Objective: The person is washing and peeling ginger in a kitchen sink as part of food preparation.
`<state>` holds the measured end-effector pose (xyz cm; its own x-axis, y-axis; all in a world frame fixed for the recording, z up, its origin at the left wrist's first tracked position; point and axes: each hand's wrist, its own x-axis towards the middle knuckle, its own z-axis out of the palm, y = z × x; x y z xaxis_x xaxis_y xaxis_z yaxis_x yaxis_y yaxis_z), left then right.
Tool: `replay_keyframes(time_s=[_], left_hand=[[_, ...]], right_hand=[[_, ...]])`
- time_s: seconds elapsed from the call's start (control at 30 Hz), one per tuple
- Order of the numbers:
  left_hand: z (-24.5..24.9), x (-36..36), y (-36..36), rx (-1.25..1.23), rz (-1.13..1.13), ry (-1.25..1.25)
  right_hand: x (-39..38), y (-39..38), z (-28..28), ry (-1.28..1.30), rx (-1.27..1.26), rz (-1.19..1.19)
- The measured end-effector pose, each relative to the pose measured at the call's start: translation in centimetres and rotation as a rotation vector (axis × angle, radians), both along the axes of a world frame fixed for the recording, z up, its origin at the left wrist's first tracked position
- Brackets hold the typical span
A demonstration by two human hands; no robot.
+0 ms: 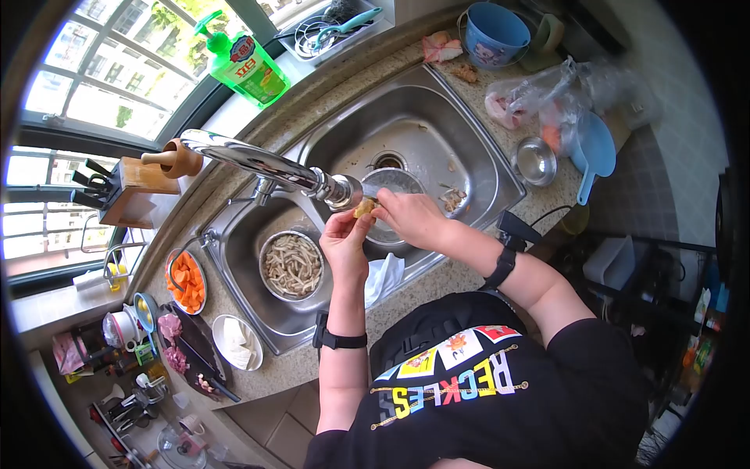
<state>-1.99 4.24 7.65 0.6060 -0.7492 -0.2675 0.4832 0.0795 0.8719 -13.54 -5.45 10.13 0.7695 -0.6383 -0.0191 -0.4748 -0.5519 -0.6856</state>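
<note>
Under the chrome faucet [340, 190], my left hand [346, 242] pinches a small yellowish-brown piece [364, 208] that looks like ginger. My right hand [410, 221] meets it from the other side, fingers closed on something I cannot make out. Both hands are above the divider between the two sink basins. Behind my right hand, a round metal strainer or bowl [391, 181] lies in the larger basin, partly hidden. A metal bowl of pale, finger-like pieces [291, 266] sits in the smaller basin.
Orange chunks fill a bowl [186, 283] left of the sink, near a white dish [238, 342] and a dark board with meat and a knife [191, 352]. Plastic bags [547, 102], a small metal bowl [534, 161] and a blue bucket [494, 35] stand right. A white cloth [383, 280] hangs at the sink's front edge.
</note>
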Motion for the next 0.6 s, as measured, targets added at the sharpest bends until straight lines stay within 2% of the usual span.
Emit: replay_keyframes(time_s=[0.07,0.27,0.33,0.6], left_hand=[[-0.1,0.1,0.2,-0.014,-0.027,0.001],[0.0,1.6,0.9,0.072,-0.154,0.219],[-0.3,2.3,1.2,-0.009,-0.259,0.312],[-1.2,3.4,1.1,-0.05,-0.395,0.514]], right_hand=[[-0.1,0.2,-0.1,-0.018,-0.024,0.005],[-1.0,-0.3,0.2,-0.055,-0.047,0.088],[-1.4,-1.0,0.1,-0.085,-0.038,0.167],[-1.2,-0.8,0.9,-0.058,-0.139,0.218]])
